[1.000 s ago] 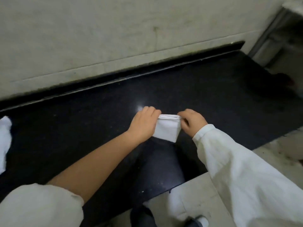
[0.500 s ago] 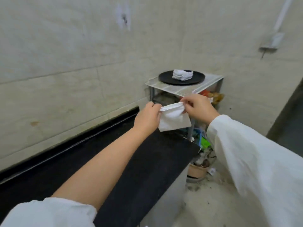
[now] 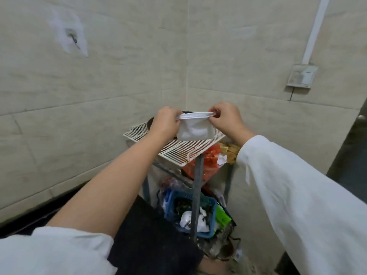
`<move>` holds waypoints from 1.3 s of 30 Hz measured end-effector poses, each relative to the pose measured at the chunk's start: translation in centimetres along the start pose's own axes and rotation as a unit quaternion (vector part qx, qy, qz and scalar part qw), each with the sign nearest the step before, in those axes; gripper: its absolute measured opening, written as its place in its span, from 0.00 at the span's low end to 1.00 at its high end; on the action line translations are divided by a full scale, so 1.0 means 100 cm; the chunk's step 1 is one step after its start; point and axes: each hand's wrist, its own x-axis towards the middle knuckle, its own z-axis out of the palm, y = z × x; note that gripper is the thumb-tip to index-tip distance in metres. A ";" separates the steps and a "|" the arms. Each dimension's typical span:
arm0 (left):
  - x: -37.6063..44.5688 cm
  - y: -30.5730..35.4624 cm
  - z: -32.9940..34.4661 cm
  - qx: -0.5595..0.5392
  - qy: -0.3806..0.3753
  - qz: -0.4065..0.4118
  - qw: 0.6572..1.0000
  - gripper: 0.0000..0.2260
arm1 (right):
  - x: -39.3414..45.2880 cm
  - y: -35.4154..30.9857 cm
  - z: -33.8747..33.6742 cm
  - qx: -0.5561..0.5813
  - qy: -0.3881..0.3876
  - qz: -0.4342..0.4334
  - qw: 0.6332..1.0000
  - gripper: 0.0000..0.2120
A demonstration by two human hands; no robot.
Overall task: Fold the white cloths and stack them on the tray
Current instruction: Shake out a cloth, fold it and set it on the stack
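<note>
tiled wall: pale stone-look panels meeting in a corner behind everything, with a switch box on the right panel. black counter: dark slab end at lower centre, beneath the forearms. wire rack: white grid top shelf on grey legs, standing in the corner just past the counter end. blue basket: on the rack's lower level, filled with mixed clutter; orange bag above it under the top shelf. tray: dark, on the wire rack, only a sliver showing behind the left hand. folded white cloth: held in the air over the rack, hanging from its top edge. left hand: pinching the cloth's left top corner. right hand: pinching the right top corner.
</note>
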 end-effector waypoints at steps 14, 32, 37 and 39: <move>0.198 -0.018 0.117 -0.002 0.058 -0.103 0.993 0.13 | 0.222 0.141 0.087 0.008 -0.133 -0.138 0.981 0.10; 0.229 -0.050 0.217 0.179 -0.049 -0.299 0.936 0.16 | 0.297 0.219 0.226 0.030 -0.327 -0.352 0.877 0.07; 0.231 -0.043 0.214 0.191 -0.062 -0.300 0.933 0.15 | 0.309 0.217 0.217 0.001 -0.347 -0.374 0.860 0.03; 0.230 -0.042 0.217 0.201 -0.114 -0.312 0.922 0.18 | 0.307 0.217 0.216 -0.047 -0.413 -0.377 0.828 0.04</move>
